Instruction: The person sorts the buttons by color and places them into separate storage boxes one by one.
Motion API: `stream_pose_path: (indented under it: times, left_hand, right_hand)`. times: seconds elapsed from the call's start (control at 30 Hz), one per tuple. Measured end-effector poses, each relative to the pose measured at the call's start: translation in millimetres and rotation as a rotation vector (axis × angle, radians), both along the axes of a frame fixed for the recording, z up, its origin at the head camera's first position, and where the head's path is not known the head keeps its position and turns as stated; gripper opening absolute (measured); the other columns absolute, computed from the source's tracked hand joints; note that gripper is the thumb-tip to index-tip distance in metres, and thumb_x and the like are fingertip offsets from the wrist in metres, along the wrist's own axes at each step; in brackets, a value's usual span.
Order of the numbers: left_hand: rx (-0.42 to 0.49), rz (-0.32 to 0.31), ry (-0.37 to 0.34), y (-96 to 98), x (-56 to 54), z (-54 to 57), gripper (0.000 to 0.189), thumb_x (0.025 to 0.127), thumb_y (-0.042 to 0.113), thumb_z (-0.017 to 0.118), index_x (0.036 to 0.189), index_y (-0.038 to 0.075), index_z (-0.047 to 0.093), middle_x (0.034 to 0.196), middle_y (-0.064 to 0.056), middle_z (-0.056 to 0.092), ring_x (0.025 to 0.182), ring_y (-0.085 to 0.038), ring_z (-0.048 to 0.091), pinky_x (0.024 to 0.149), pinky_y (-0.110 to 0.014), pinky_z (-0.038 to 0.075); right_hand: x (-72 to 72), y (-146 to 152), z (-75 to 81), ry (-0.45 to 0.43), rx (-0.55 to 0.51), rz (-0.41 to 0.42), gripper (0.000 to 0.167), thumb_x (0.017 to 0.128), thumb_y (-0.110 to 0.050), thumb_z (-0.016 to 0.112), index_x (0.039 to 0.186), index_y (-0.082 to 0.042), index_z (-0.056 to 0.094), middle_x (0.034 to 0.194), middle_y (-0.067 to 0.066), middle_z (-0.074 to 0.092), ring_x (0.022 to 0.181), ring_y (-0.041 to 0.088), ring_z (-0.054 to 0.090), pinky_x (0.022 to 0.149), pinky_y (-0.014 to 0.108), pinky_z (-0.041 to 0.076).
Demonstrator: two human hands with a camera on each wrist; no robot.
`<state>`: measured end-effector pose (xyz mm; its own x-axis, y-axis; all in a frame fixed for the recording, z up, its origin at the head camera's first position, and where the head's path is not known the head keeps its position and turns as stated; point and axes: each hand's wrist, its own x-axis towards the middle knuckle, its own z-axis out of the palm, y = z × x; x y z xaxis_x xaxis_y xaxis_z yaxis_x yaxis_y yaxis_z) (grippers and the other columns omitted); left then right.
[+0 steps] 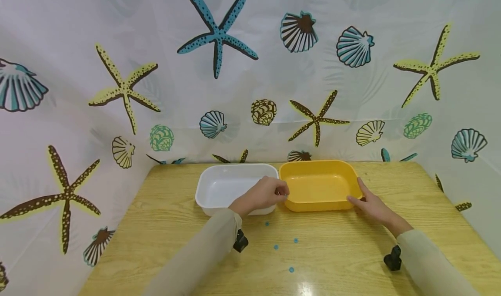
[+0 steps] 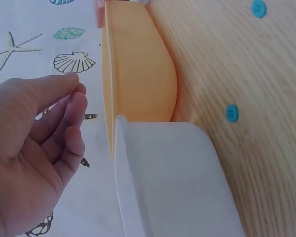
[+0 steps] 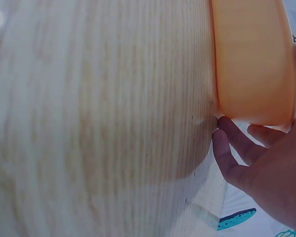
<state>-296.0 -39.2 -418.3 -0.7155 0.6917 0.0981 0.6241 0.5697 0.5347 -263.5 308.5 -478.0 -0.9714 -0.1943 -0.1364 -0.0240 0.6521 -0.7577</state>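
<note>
My left hand (image 1: 264, 193) is over the right end of the white plastic container (image 2: 172, 173), its fingertips at the near left rim of the yellow container (image 1: 318, 206). Thumb and index finger meet in a pinch, with a tiny bluish spot between them that looks like a blue button; the fingers mostly hide it. At the yellow container's right end, my right hand (image 1: 373, 206) grips the wall, thumb at the rim and fingers curled against the outside. Several small blue buttons, one of them a two-hole button (image 2: 232, 113), lie on the table in front of the containers.
Both containers stand side by side at the back of the wooden table (image 1: 156, 226). A white cloth (image 1: 242, 82) printed with starfish and shells hangs behind and along both sides. More buttons (image 1: 291, 270) lie toward the near edge.
</note>
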Motion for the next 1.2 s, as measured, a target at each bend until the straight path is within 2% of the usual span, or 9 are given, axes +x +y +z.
stream_pose_path:
  times: [0.23,0.4,0.63,0.9,1.07,1.1,1.13,1.2]
  left_hand:
    - [0.013,0.074,-0.037,9.6,-9.7,0.1,0.012,0.088,0.010,0.066,0.098,0.003,0.070,0.084,0.000,0.067,0.077,-0.011,0.060,0.068,-0.023,0.048]
    - [0.024,0.115,-0.070,14.2,-15.6,-2.8,0.011,0.090,0.012,0.065,0.097,0.005,0.070,0.084,0.001,0.066,0.076,-0.011,0.060,0.067,-0.023,0.048]
    - [0.083,0.147,-0.115,20.5,-22.4,-11.5,0.009,0.089,0.012,0.065,0.095,0.007,0.070,0.082,0.001,0.065,0.074,-0.011,0.058,0.065,-0.023,0.047]
    - [0.079,0.197,-0.131,30.8,-26.5,-18.9,0.007,0.091,0.013,0.064,0.093,0.009,0.069,0.082,0.002,0.064,0.073,-0.010,0.056,0.064,-0.022,0.046]
    - [0.100,0.227,-0.158,33.4,-31.2,-22.2,0.010,0.091,0.013,0.063,0.095,0.007,0.070,0.084,0.001,0.064,0.077,-0.013,0.059,0.068,-0.024,0.049]
    - [0.104,0.228,-0.160,33.7,-32.3,-22.1,0.010,0.091,0.012,0.062,0.096,0.007,0.070,0.084,0.000,0.065,0.078,-0.013,0.059,0.069,-0.025,0.049]
    - [0.120,0.216,-0.144,33.3,-37.5,-28.4,0.011,0.091,0.015,0.062,0.095,0.008,0.070,0.084,0.001,0.064,0.077,-0.012,0.059,0.068,-0.024,0.049]
    - [0.126,0.218,-0.149,33.9,-38.9,-28.0,0.013,0.091,0.015,0.062,0.096,0.006,0.070,0.083,0.002,0.064,0.077,-0.012,0.058,0.068,-0.024,0.049]
  right_hand:
    - [1.3,-1,-0.3,-0.014,0.006,-0.007,0.088,0.098,-0.044,0.046,0.148,-0.004,-0.015,0.151,0.032,0.000,0.132,0.051,0.022,0.104,0.060,0.020]
    - [0.9,0,-1.0,-0.014,0.009,-0.006,0.089,0.098,-0.046,0.046,0.148,-0.004,-0.015,0.151,0.033,0.001,0.130,0.050,0.026,0.104,0.059,0.022]
    - [-0.6,1,-2.6,-0.015,0.004,-0.001,0.091,0.097,-0.049,0.046,0.148,-0.005,-0.015,0.151,0.032,0.001,0.130,0.049,0.028,0.104,0.058,0.024]
    - [-0.3,1,-3.4,-0.018,0.007,-0.004,0.092,0.096,-0.050,0.046,0.148,-0.004,-0.014,0.151,0.032,0.002,0.130,0.049,0.028,0.104,0.059,0.024]
    - [-0.8,1,-3.8,-0.012,0.010,0.001,0.091,0.097,-0.049,0.046,0.148,-0.004,-0.014,0.151,0.032,0.001,0.130,0.050,0.028,0.104,0.058,0.024]
    - [-1.0,2,-3.7,-0.008,0.012,0.003,0.091,0.097,-0.048,0.046,0.148,-0.004,-0.014,0.151,0.032,0.001,0.129,0.050,0.029,0.104,0.058,0.024]
    - [-1.2,2,-3.6,-0.005,0.014,0.004,0.090,0.097,-0.047,0.046,0.148,-0.004,-0.014,0.151,0.032,0.001,0.129,0.050,0.029,0.103,0.058,0.024]
    - [-1.6,2,-3.5,-0.001,0.014,0.004,0.088,0.098,-0.045,0.046,0.148,-0.004,-0.014,0.151,0.032,0.001,0.129,0.050,0.029,0.103,0.058,0.024]
